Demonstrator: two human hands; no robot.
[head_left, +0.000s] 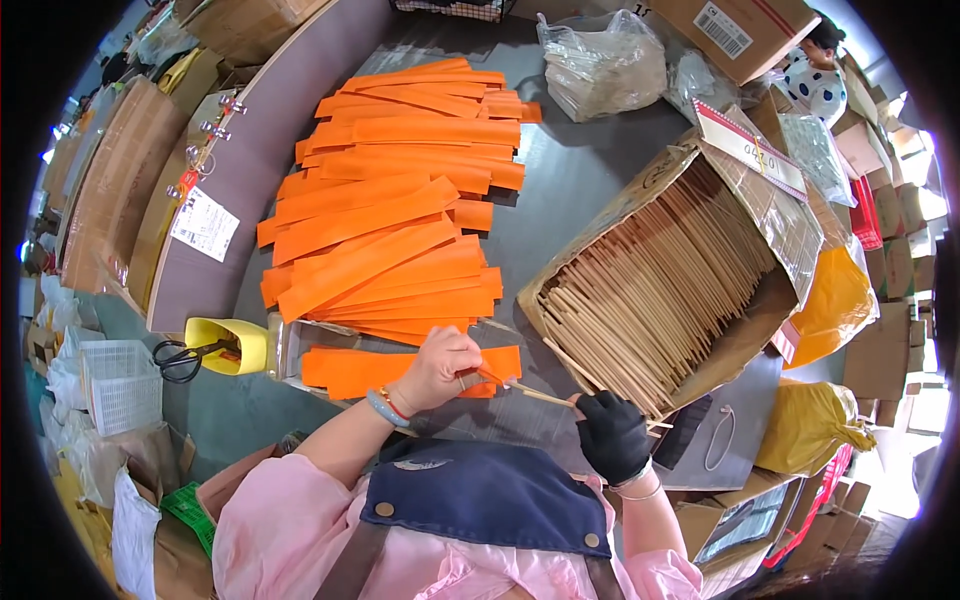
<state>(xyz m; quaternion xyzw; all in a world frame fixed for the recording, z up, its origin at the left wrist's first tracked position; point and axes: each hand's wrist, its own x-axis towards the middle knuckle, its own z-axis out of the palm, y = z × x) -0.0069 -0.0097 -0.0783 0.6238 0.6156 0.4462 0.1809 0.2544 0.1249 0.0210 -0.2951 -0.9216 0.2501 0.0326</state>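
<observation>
Item: wooden stick [540,394], long axis running left to right between both grips. Right hand [612,436], black-gloved, pinches its right end; left hand [440,366] pinches an orange sleeve [400,368] at the stick's left tip, on the table [560,190].

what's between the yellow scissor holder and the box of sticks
In the head view, orange sleeves lie between the yellow holder and the box, with the left hand on them.

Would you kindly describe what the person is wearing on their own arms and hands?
Both arms have loose pink sleeves pushed up the forearm. The left hand is bare, with a pale blue bangle and a thin red cord at the wrist. The right hand wears a black glove, with a thin silvery bracelet below it.
</observation>
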